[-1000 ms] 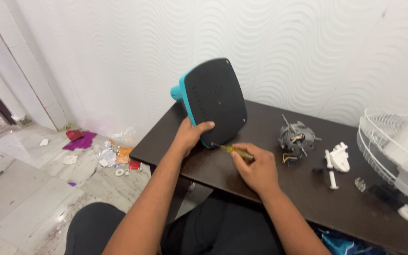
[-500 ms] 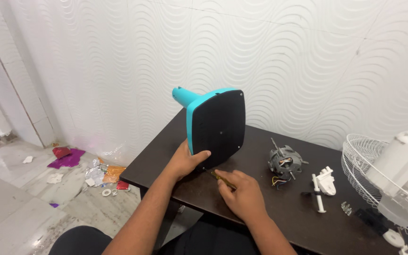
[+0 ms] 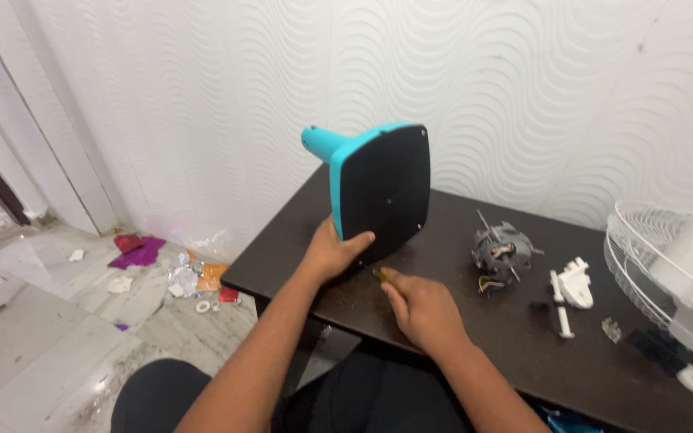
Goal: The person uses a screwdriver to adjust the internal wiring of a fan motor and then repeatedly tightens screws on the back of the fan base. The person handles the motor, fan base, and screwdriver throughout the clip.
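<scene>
Fan base (image 3: pixel 382 192): one, teal with a black underside, tipped up on edge on the dark table (image 3: pixel 459 321).
Left hand (image 3: pixel 332 252): I grasp its lower edge.
Right hand (image 3: pixel 423 309): clenched around one yellow-handled screwdriver (image 3: pixel 380 274).
Others: one motor (image 3: pixel 503 248), one white grille (image 3: pixel 667 265).
Change: base turned more upright than half a second ago.

A teal fan base (image 3: pixel 378 188) with a flat black underside stands tipped on edge at frame centre, its neck pointing upper left; a yellow-handled screwdriver (image 3: pixel 380 275) lies just below it.
</scene>
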